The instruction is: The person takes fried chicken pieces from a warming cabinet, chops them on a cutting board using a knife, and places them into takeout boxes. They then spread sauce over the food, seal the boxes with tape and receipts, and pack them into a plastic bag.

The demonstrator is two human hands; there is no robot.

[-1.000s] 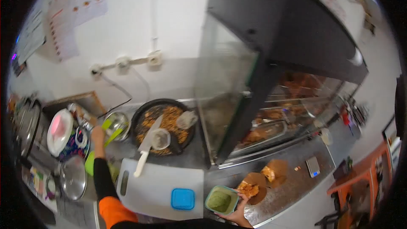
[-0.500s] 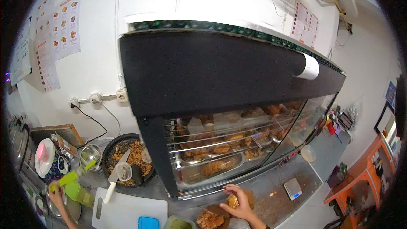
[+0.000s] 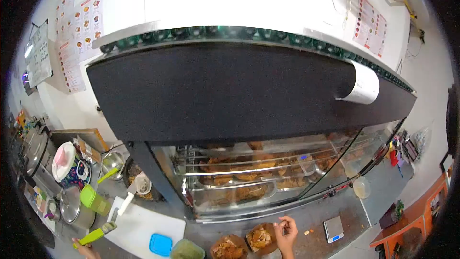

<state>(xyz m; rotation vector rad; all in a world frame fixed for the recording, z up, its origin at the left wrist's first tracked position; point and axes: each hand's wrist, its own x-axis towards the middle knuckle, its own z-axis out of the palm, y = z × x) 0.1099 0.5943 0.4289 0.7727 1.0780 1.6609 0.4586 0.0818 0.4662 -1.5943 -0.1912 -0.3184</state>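
Note:
At the lower left, my left hand (image 3: 86,249) grips the end of a green spatula (image 3: 97,234), whose soiled tip lies near the left edge of the white cutting board (image 3: 143,225). My right hand (image 3: 286,232), fingers curled, is just right of a brown paper with food pieces (image 3: 260,238); whether it holds anything is too small to tell. A second paper with food (image 3: 229,248) lies to its left. The container of green contents (image 3: 187,249) sits beside the blue lid (image 3: 161,244). A white-handled knife (image 3: 125,203) rests at the board's top.
A large black-topped display case (image 3: 249,91) with fried food stands behind the counter. A scale (image 3: 333,229) is at the right. A lidded green container (image 3: 95,200), metal pot (image 3: 72,206), metal bowl (image 3: 113,163) and pan with crumbs (image 3: 136,175) stand at the left.
My left hand has brought the green spatula down toward the board from the bowl side. My right hand has let go of the green-filled container and moved right to the papers. The view has shifted.

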